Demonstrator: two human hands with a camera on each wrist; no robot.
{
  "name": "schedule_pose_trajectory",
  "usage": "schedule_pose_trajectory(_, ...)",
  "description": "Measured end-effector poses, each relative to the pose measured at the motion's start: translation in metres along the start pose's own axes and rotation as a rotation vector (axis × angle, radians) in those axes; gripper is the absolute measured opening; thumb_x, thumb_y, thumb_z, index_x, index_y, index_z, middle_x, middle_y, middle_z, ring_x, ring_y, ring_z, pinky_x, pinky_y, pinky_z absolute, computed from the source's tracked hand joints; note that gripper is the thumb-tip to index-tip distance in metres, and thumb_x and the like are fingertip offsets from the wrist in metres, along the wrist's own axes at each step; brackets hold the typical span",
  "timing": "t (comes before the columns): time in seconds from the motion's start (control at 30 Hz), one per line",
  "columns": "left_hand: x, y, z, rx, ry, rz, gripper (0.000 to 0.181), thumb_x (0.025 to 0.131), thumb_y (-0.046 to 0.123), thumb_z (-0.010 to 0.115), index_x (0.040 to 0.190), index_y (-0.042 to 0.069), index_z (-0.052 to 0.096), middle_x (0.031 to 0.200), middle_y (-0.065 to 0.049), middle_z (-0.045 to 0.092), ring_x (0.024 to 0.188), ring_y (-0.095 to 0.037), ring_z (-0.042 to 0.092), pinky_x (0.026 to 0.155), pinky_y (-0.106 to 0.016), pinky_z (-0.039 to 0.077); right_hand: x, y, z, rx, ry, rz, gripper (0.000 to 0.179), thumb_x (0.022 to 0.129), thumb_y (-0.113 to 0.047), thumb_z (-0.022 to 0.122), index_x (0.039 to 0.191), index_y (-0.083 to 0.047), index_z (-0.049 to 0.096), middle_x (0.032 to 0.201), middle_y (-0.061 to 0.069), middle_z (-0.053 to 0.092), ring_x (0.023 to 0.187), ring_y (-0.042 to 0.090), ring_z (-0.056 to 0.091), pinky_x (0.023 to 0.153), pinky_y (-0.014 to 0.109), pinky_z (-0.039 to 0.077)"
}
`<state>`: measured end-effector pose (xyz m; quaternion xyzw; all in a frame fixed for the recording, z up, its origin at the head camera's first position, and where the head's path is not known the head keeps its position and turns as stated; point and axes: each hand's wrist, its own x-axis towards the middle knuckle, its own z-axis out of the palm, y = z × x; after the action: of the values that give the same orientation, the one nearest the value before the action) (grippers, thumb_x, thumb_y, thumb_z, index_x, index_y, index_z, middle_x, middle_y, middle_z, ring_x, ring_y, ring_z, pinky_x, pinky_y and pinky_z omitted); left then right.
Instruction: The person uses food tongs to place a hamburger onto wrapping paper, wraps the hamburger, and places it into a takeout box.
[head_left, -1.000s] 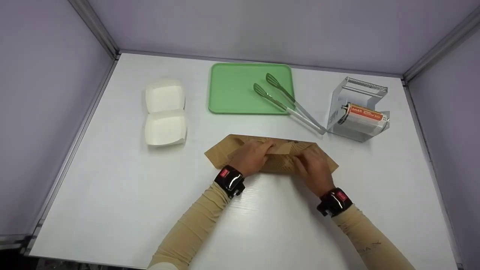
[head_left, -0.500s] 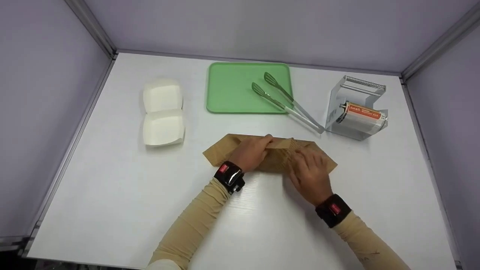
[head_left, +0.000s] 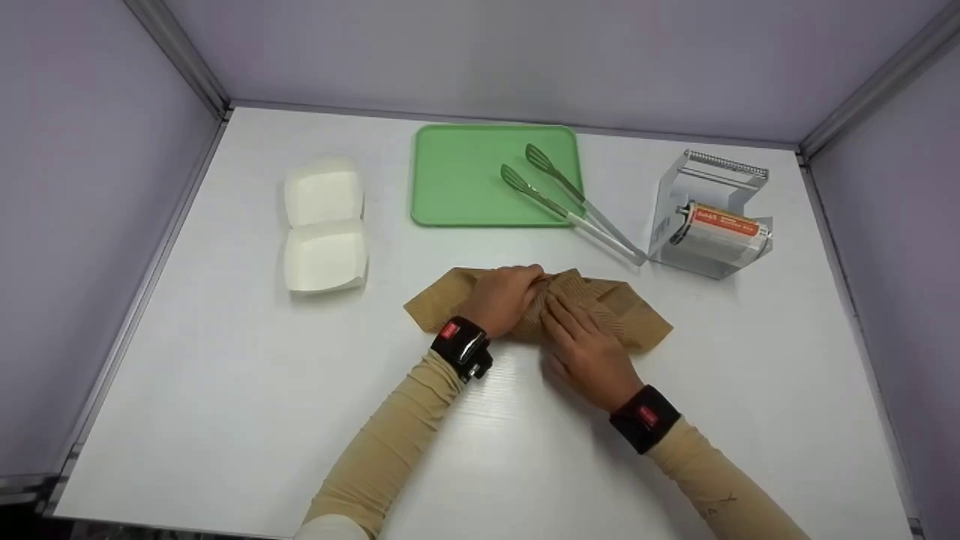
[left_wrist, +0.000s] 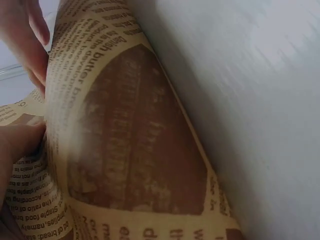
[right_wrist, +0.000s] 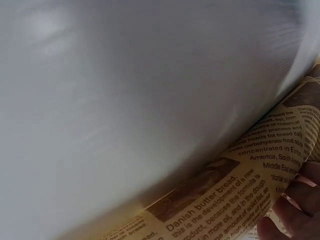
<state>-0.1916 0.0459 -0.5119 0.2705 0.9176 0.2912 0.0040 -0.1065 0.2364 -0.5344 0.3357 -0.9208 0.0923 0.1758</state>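
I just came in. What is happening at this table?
A person handles folded brown paper. The left hand grips it; the right hand rests outstretched on it. Whether anything is inside, I cannot tell. Beyond it, tongs lie partly on a tray; an open box is at left, a dispenser at right.

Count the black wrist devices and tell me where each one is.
2: the left wrist device, strapped behind the left hand, and the right wrist device, behind the right hand. Both hands touch the brown paper.
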Motion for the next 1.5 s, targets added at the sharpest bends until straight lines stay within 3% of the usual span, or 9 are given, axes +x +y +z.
schedule_pose_trajectory(0.23, 0.002, 0.001, -0.002, -0.071, 0.019, -0.064, 0.022, 0.105, 0.026, 0.056, 0.099, 0.009, 0.069, 0.09, -0.005, 0.075, 0.082, -0.02, 0.071, 0.072, -0.035, 0.056, 0.005, -0.003, 0.003, 0.006, -0.051, 0.023, 0.064, 0.092, -0.03, 0.073, 0.144, 0.002, 0.053, 0.15, 0.021, 0.052, 0.141, 0.036, 0.05, 0.114, 0.046, 0.044)
schedule_pose_trajectory(0.57, 0.004, 0.001, -0.009, -0.113, 0.041, -0.133, 0.02, 0.102, 0.022, 0.062, 0.115, 0.008, 0.068, 0.099, -0.009, 0.078, 0.085, -0.022, 0.073, 0.074, -0.035, 0.058, 0.006, -0.006, 0.002, -0.011, -0.095, 0.052, 0.062, 0.095, -0.034, 0.07, 0.146, -0.002, 0.053, 0.152, 0.018, 0.051, 0.143, 0.034, 0.048, 0.115, 0.052, 0.042)
schedule_pose_trajectory(0.8, 0.005, -0.009, -0.012, -0.093, 0.083, -0.201, 0.024, 0.1, 0.03, 0.062, 0.11, 0.009, 0.068, 0.098, -0.008, 0.077, 0.081, -0.022, 0.071, 0.071, -0.033, 0.057, 0.007, -0.007, 0.004, -0.001, -0.122, 0.074, 0.061, 0.096, -0.035, 0.069, 0.145, -0.002, 0.055, 0.151, 0.017, 0.053, 0.143, 0.033, 0.048, 0.115, 0.052, 0.042)
schedule_pose_trajectory(1.0, 0.001, -0.023, -0.02, -0.104, 0.117, -0.241, 0.024, 0.1, 0.027, 0.063, 0.114, 0.009, 0.068, 0.093, -0.008, 0.074, 0.082, -0.022, 0.069, 0.072, -0.036, 0.056, 0.007, -0.007, 0.005, 0.022, -0.138, 0.103, 0.062, 0.095, -0.035, 0.07, 0.145, -0.002, 0.054, 0.152, 0.017, 0.052, 0.143, 0.034, 0.047, 0.117, 0.052, 0.04)
schedule_pose_trajectory(1.13, -0.005, -0.023, -0.024, -0.028, 0.193, -0.195, 0.021, 0.101, 0.023, 0.063, 0.117, 0.011, 0.068, 0.101, -0.005, 0.072, 0.093, -0.021, 0.068, 0.084, -0.038, 0.055, 0.007, -0.006, 0.005, 0.026, -0.139, 0.11, 0.063, 0.095, -0.035, 0.071, 0.145, -0.003, 0.054, 0.153, 0.017, 0.051, 0.143, 0.034, 0.048, 0.118, 0.052, 0.039)
schedule_pose_trajectory(1.27, -0.015, -0.011, -0.022, 0.093, 0.238, -0.053, 0.019, 0.102, 0.019, 0.061, 0.117, 0.013, 0.069, 0.114, -0.003, 0.069, 0.108, -0.021, 0.064, 0.093, -0.038, 0.053, 0.007, -0.006, 0.005, 0.027, -0.137, 0.108, 0.061, 0.095, -0.035, 0.07, 0.145, -0.004, 0.054, 0.153, 0.016, 0.051, 0.142, 0.034, 0.048, 0.117, 0.053, 0.039)
schedule_pose_trajectory(1.4, -0.027, 0.002, -0.012, 0.228, 0.12, 0.136, 0.027, 0.101, 0.017, 0.06, 0.128, 0.013, 0.067, 0.131, -0.004, 0.067, 0.125, -0.021, 0.061, 0.109, -0.037, 0.049, 0.006, -0.005, 0.004, 0.033, -0.123, 0.101, 0.061, 0.095, -0.034, 0.07, 0.145, -0.004, 0.054, 0.151, 0.016, 0.053, 0.141, 0.034, 0.05, 0.116, 0.053, 0.04)
schedule_pose_trajectory(1.5, -0.032, 0.007, -0.004, 0.306, 0.006, 0.197, 0.039, 0.101, 0.015, 0.061, 0.14, 0.012, 0.06, 0.144, -0.005, 0.061, 0.137, -0.021, 0.055, 0.119, -0.039, 0.039, 0.006, -0.005, 0.004, 0.042, -0.118, 0.104, 0.062, 0.094, -0.034, 0.071, 0.146, -0.004, 0.053, 0.15, 0.016, 0.054, 0.14, 0.035, 0.051, 0.115, 0.054, 0.041)
